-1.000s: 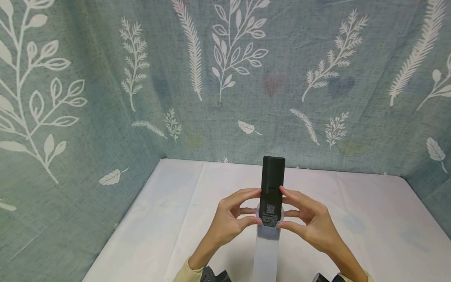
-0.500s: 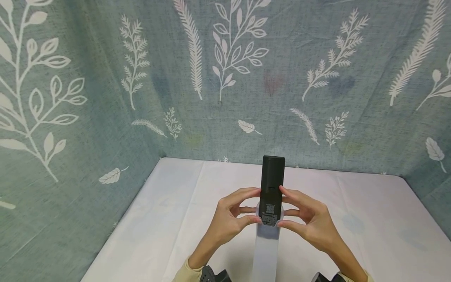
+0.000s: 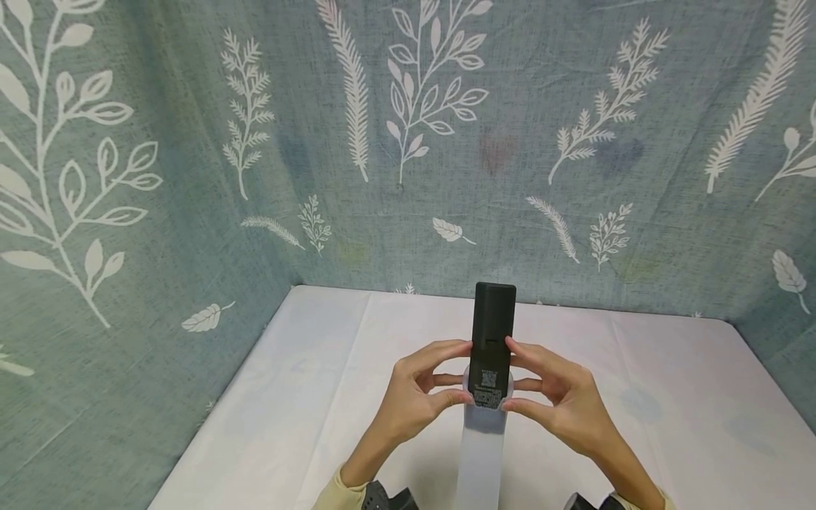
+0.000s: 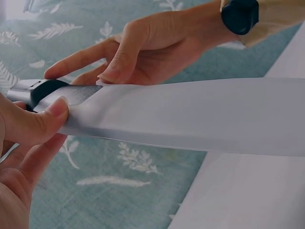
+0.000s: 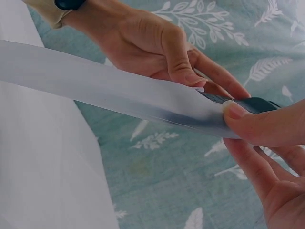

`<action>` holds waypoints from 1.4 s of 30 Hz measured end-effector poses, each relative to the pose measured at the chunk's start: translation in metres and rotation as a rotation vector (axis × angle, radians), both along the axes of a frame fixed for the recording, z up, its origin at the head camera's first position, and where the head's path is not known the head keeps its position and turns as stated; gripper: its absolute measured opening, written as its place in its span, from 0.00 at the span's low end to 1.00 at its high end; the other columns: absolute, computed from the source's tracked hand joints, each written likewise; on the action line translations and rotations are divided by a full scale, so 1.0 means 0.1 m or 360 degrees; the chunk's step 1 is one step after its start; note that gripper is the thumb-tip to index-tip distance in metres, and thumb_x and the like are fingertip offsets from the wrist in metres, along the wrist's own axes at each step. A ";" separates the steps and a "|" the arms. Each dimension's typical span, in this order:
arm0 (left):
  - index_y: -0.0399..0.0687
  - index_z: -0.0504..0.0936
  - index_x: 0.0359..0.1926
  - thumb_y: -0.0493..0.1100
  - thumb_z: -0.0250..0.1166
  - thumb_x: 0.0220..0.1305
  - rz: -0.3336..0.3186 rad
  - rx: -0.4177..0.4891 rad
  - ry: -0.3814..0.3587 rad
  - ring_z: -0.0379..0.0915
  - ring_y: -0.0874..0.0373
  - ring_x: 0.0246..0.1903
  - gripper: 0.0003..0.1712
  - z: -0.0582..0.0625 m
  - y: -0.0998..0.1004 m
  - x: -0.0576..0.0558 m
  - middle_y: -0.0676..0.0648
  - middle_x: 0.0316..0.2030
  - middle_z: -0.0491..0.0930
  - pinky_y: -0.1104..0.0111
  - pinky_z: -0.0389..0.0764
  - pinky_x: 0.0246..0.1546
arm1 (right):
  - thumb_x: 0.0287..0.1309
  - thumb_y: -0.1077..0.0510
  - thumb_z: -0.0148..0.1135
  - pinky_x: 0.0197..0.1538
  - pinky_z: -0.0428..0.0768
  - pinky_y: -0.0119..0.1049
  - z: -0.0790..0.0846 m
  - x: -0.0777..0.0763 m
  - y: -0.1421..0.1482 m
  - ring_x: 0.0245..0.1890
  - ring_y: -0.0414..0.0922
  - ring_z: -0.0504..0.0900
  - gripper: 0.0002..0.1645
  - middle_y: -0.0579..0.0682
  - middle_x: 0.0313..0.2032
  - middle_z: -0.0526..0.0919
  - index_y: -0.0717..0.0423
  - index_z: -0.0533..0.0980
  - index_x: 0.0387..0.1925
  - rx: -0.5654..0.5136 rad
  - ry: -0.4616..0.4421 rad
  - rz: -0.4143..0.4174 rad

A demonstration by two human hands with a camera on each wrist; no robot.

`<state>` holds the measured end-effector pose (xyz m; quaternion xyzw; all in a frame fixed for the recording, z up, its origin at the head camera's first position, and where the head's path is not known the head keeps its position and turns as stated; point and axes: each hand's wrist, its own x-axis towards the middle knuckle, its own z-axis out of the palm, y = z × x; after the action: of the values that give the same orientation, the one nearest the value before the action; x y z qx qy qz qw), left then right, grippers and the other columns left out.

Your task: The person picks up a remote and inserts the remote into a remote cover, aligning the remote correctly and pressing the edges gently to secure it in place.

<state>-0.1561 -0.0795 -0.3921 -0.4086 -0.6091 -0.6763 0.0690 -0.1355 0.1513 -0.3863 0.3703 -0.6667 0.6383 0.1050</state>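
Note:
A black remote control (image 3: 494,312) stands upright between both hands in the head view, back side showing, with a printed code label near its lower end. Its lower part sits inside the mouth of a long translucent plastic sleeve (image 3: 481,464). From the left side, my left hand (image 3: 414,400) pinches the remote and the sleeve's mouth between thumb and fingers. Mirroring it, my right hand (image 3: 561,400) holds the other edge. In the left wrist view the sleeve (image 4: 190,114) stretches flat from the fingers toward the right; the right wrist view shows the sleeve (image 5: 105,86) running off leftward.
A white-covered table (image 3: 344,340) lies beneath the hands. Behind and to the left hangs a green-blue curtain (image 3: 376,227) with white leaf prints, meeting the table's far and left edges. Dark wrist devices (image 3: 389,498) sit at the sleeve cuffs.

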 end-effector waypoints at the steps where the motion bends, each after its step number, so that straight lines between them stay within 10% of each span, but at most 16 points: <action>1: 0.27 0.70 0.59 0.21 0.68 0.45 0.0000 0.0001 0.0000 0.71 0.45 0.56 0.36 0.00 0.00 0.00 0.32 0.56 0.71 0.57 0.82 0.43 | 0.38 0.80 0.68 0.44 0.83 0.42 0.00 0.00 0.00 0.56 0.46 0.76 0.47 0.53 0.59 0.74 0.73 0.61 0.63 0.0000 0.0000 -0.0003; 42: 0.27 0.72 0.57 0.19 0.69 0.43 0.0013 0.0018 0.0003 0.72 0.46 0.54 0.35 0.02 0.04 0.03 0.31 0.54 0.73 0.57 0.83 0.41 | 0.38 0.80 0.69 0.44 0.82 0.43 0.03 0.04 0.04 0.55 0.46 0.76 0.45 0.52 0.57 0.76 0.73 0.63 0.62 -0.0002 -0.0009 -0.0034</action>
<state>-0.1534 -0.0752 -0.3900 -0.4062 -0.6069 -0.6791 0.0748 -0.1312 0.1552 -0.3834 0.3612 -0.6704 0.6387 0.1103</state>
